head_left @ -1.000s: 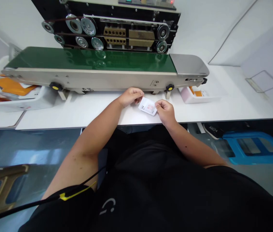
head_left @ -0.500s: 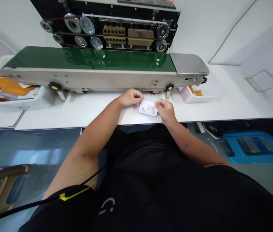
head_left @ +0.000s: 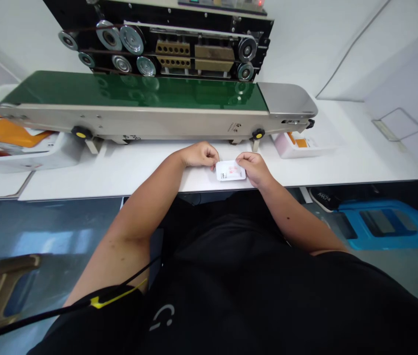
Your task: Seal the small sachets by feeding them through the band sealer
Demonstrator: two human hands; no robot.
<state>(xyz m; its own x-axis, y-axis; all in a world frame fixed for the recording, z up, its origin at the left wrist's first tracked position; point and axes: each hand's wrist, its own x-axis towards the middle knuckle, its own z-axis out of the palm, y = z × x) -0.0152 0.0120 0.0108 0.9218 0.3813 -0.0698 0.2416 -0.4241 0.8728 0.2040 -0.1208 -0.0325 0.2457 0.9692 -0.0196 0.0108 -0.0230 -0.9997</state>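
Observation:
A small flat white packet (head_left: 226, 173) with dark and red printing is held just above the white tabletop, near its front edge. My right hand (head_left: 255, 168) pinches its upper right corner between thumb and fingers. At the packet's left edge is my left hand (head_left: 202, 156), its fingers curled and closed on that edge. The fingertips of the left hand are partly hidden, so its exact hold is hard to make out.
Behind my hands stands a band sealing machine (head_left: 194, 54) with a green conveyor belt (head_left: 138, 93). A white bin (head_left: 61, 153) with orange and white packets is at left; a smaller white box (head_left: 286, 150) sits at right. A blue stool (head_left: 397, 241) stands below right.
The packet has turned to lie nearly level and has come slightly closer to me. My left hand has moved a little down toward the table's front edge; the right still holds its corner.

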